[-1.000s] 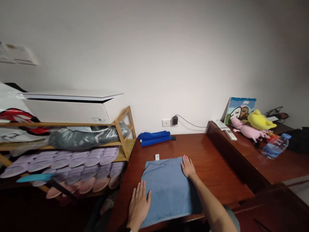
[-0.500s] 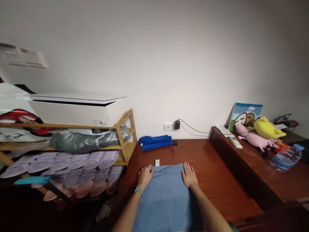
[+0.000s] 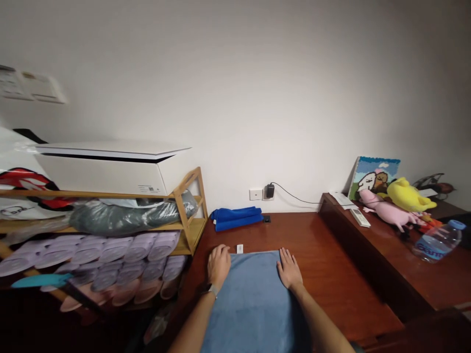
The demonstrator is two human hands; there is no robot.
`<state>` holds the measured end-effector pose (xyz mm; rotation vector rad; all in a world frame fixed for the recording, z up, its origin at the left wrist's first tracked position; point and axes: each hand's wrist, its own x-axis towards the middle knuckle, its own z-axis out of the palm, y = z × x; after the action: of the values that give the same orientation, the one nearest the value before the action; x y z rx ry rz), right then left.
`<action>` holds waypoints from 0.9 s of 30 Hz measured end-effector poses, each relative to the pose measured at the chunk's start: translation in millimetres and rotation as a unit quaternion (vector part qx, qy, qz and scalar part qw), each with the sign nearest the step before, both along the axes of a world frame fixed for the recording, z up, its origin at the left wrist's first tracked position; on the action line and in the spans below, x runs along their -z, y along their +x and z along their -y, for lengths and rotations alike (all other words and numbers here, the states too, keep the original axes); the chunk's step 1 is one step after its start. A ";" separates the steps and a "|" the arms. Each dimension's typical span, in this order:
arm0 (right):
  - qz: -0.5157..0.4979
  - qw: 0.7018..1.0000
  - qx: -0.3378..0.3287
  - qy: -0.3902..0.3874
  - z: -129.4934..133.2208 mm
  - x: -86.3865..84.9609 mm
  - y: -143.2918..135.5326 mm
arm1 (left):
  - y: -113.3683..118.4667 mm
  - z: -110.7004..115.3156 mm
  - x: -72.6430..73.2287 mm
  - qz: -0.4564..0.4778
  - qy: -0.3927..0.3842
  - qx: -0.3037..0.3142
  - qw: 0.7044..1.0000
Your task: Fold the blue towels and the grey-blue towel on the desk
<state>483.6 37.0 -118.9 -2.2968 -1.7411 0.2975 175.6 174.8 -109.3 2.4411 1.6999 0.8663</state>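
A blue-grey towel (image 3: 253, 304) lies spread flat on the reddish-brown table, its far edge running between my two hands. A small white tag (image 3: 240, 249) sticks out from that edge near its left corner. My left hand (image 3: 219, 265), with a grey watch at the wrist, rests palm down at the towel's far left corner, fingers loosely bent and fingertips partly hidden. At the far right corner, my right hand (image 3: 289, 268) lies flat with its fingers stretched out over the towel's edge.
A folded bright blue cloth (image 3: 237, 218) lies by the wall below a socket with a black charger (image 3: 270, 190). Left stands a wooden rack (image 3: 189, 215) with slippers and a white box (image 3: 103, 169). A raised ledge on the right holds plush toys (image 3: 390, 208) and a plastic bottle (image 3: 437, 242).
My left hand has shifted slightly left and away from me, its fingers off the towel's wrinkled corner. The wrinkles there have smoothed out. My right hand stays in place.
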 end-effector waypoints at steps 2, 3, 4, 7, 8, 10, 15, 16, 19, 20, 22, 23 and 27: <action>0.007 1.000 0.002 0.008 1.3 -1.3 -0.2 | 6.9 11.2 9.1 -0.018 0.002 0.044 0.999; 0.008 1.000 0.001 0.009 2.0 -2.0 -0.3 | 8.7 15.3 14.6 -0.027 -0.002 0.060 0.998; 0.008 1.000 0.000 0.009 2.6 -2.8 -0.4 | 9.3 17.8 20.2 -0.036 -0.009 0.068 0.997; 0.001 1.000 -0.005 0.009 3.6 -4.4 -0.6 | 5.3 15.1 35.4 -0.057 -0.036 0.062 0.996; -0.001 1.000 -0.005 0.009 3.6 -4.7 -0.7 | 3.0 11.6 39.1 -0.062 -0.045 0.056 0.995; 0.001 1.000 -0.004 0.011 3.4 -4.9 -1.1 | -0.7 3.8 44.0 -0.070 -0.057 0.043 0.995; 0.018 1.000 -0.001 0.020 3.0 -4.9 -2.5 | -0.2 -4.6 41.4 -0.075 -0.052 0.018 0.996; 0.018 1.000 -0.001 0.022 2.9 -5.0 -2.7 | 1.3 -3.3 39.1 -0.076 -0.045 0.017 0.996; 0.009 1.000 0.000 0.019 2.7 -6.0 -2.8 | 6.9 4.2 33.2 -0.069 -0.004 0.043 0.997; 0.005 1.000 0.000 0.018 2.5 -6.7 -2.7 | 8.7 7.2 32.8 -0.066 0.010 0.059 0.996; -0.005 1.000 0.000 0.011 2.2 -8.0 -2.4 | 11.2 12.2 35.1 -0.067 0.023 0.088 0.994; -0.008 1.000 -0.001 0.010 1.9 -8.4 -2.3 | 11.7 13.7 37.6 -0.073 0.018 0.097 0.992; -0.005 1.000 -0.002 0.012 0.9 -6.2 -2.8 | 9.8 11.7 49.9 -0.098 -0.020 0.093 0.991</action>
<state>480.8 36.1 -112.6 -2.2714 -1.7359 0.2869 185.4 163.1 -159.2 2.6792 1.4931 0.5832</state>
